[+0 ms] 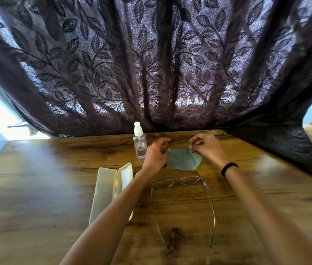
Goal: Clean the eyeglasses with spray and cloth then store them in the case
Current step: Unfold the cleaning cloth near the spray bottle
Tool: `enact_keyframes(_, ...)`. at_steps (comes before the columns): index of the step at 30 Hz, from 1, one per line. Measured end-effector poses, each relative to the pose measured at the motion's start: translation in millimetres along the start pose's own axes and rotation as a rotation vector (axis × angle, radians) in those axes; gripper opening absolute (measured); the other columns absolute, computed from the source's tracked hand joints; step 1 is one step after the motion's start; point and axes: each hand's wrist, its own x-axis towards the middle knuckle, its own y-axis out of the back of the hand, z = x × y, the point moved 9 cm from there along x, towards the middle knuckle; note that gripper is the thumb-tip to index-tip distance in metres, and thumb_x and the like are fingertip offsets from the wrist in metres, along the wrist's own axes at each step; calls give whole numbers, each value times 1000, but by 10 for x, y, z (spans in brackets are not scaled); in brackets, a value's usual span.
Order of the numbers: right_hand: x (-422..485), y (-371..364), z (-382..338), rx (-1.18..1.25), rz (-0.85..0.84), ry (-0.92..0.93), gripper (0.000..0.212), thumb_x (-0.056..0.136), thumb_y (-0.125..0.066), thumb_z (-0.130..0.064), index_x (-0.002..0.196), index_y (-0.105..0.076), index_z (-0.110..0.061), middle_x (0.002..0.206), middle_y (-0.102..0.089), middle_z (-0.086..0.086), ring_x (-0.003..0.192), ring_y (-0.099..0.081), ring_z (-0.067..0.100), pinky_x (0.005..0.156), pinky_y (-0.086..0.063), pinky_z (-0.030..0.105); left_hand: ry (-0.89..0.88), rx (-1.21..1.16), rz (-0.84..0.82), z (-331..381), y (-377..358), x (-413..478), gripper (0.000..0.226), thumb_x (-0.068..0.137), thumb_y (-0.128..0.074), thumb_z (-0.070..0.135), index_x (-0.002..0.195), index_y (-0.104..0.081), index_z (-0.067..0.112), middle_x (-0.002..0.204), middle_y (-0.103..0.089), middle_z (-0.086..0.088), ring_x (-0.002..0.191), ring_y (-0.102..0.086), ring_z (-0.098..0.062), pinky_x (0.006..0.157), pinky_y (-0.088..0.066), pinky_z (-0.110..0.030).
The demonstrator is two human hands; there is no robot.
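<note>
One soft grey-green cloth [184,159] lies flat on the wood-grain table [36,188]. The right hand [206,148] pinches its far corner; the left hand [156,153], half-curled, touches its edge. Nearby: one clear spray bottle [140,144], one open cream case [111,190], one thin-framed eyeglasses [180,181].

Glossy wood-grain table [55,188], matt teal cloth [184,159], clear plastic bottle [140,144]

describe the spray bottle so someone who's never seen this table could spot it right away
On the wooden table, look to the far edge where the dark leaf-patterned curtain hangs down. The spray bottle stands upright there, just beyond the open case and beside the left hand. It is the only clear, upright thing, with a white cap.
</note>
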Motion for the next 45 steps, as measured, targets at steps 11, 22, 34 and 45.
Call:
enact_keyframes(11, 132, -602, -275, -156, -81, -11, 11, 81, -62, -5, 89, -66, -11, 86, -64, 4, 75, -64, 16, 64, -57, 27, -36, 168, -42, -29, 11, -97, 38, 88, -52, -1, 124, -54, 11, 118, -63, -11, 107, -59, -23, 82, -44, -15)
enact_keyframes(22, -154, -328, 54, -301, -278, 116, 18, 82, -65, -6, 99, -68, -13, 97, -65, -1, 82, -59, 7, 64, -47, 14, -309, 561, -258, 67, -141, -218, 38, 86, -59, 5, 123, -57, 13, 133, -50, -7, 125, -41, -24, 104, -39, -37)
enact_keyframes(34, -331, -400, 81, -422, -261, 319, 22, 82, -64, -27, 103, -68, -23, 100, -52, -12, 94, -53, 8, 82, -44, 23, -341, 573, -334, -6, -123, -280, 40, 85, -64, 28, 122, -59, 16, 138, -51, -2, 125, -47, -18, 104, -33, -29)
enact_keyframes(45, -80, -386, 312, 143, -350, -242, 10, 91, -56, -21, 82, -59, -19, 77, -58, -1, 66, -53, 9, 53, -42, 16, -68, 372, -251, -4, -125, 20, 22, 93, -53, 19, 109, -63, 10, 96, -66, -4, 72, -59, -9, 57, -43, -11)
